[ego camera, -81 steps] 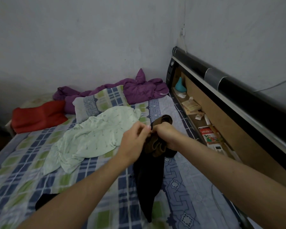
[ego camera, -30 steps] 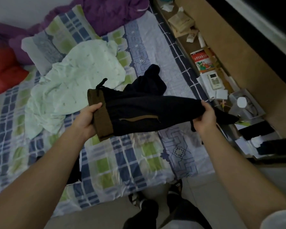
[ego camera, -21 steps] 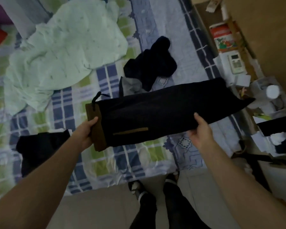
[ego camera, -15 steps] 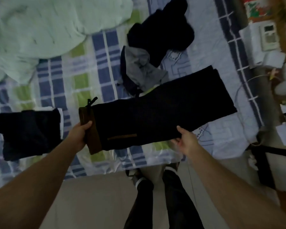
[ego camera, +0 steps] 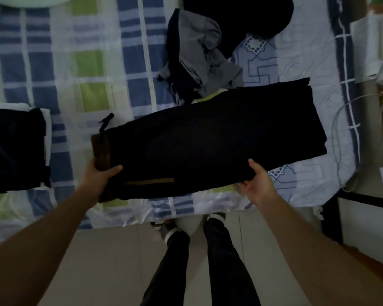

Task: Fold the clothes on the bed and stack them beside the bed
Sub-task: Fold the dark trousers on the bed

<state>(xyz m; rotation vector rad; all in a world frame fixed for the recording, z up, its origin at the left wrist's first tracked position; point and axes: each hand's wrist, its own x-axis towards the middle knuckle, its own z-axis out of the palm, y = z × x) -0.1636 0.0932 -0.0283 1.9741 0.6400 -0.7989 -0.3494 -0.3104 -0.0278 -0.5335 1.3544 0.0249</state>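
The bed [ego camera: 93,69] fills the upper part of your view, under a sheet checked in blue, green and white, and its near edge runs across just beyond your feet. The floor [ego camera: 111,268] below it is pale tile, where your dark trouser legs [ego camera: 221,261] stand close to that edge.

You hold the dark trousers [ego camera: 208,142] stretched out flat over the near edge of the bed, the brown waistband to your left and the leg ends to your right. Whether the cloth touches the sheet underneath cannot be told. A thin brown pocket line shows near its front edge, and a black drawstring sticks up at the waistband's far corner.

At the left edge of the bed lies a folded dark garment [ego camera: 13,151] with white cloth showing under it. Toward the far middle, a crumpled grey and dark garment [ego camera: 199,56] lies just behind the trousers, and a black garment [ego camera: 241,14] sits beyond it.

Your left hand [ego camera: 100,177] grips the waistband, thumb on top and fingers under. Your right hand [ego camera: 258,182] pinches the front edge of the trousers nearer the leg ends, thumb on top.

At the right edge, pale cables [ego camera: 341,138] curve beside the mattress.
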